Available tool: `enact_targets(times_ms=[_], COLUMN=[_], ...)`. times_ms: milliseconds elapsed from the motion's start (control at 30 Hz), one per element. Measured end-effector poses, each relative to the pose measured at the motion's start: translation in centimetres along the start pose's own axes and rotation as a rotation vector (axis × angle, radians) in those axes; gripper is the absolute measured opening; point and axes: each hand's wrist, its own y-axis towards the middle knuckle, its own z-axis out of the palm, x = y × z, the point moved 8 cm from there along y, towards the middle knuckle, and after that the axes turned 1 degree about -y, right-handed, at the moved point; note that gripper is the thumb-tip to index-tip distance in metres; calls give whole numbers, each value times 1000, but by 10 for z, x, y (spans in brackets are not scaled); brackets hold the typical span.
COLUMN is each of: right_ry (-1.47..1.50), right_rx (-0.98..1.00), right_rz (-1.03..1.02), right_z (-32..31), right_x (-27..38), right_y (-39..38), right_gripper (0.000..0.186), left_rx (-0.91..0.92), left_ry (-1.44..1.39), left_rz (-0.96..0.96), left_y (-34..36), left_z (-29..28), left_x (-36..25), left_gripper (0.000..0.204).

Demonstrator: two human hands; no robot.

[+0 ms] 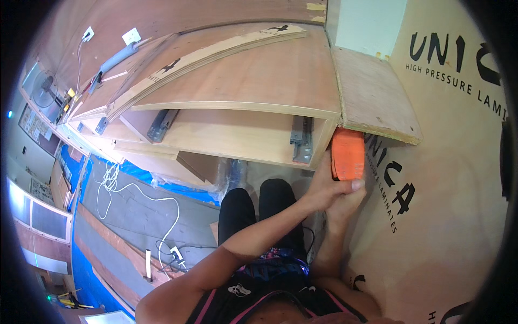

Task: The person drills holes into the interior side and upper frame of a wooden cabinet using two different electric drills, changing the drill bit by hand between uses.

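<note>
A bright orange, flat-faced object with a rounded top and dark edge [348, 154] stands upright at the cabinet's right end, under an overhanging board [375, 97]. I cannot make out its exact kind. My left hand [322, 186] is closed round its near left side, the thumb lying across its lower end. Just below and to the right, my right hand [348, 204] is closed about the same lower end, pressed against the left hand; its fingers are partly hidden. The wooden cabinet [259, 65] has an open front beside my left hand.
A long plywood strip [205, 59] lies across the cabinet top. Metal drawer slides [302, 139] are fixed inside the cabinet. A printed laminate-faced panel [442, 178] rises close on the right. White cable [175, 210] and a power strip [177, 256] lie on the floor at left.
</note>
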Motion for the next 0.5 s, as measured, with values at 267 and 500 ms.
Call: enact_targets(times_ms=[267,500], right_ry=[137,82], right_rx=[-20,23], right_rz=[-27,-23], right_z=[2,9], right_x=[12,16], right_y=[6,6], right_gripper=[20,21], left_rx=[-23,27], left_ry=[59,13], left_rz=[-15,-3], left_y=[1,4], left_z=[-5,-1], left_x=[5,-2], left_gripper=[84,84])
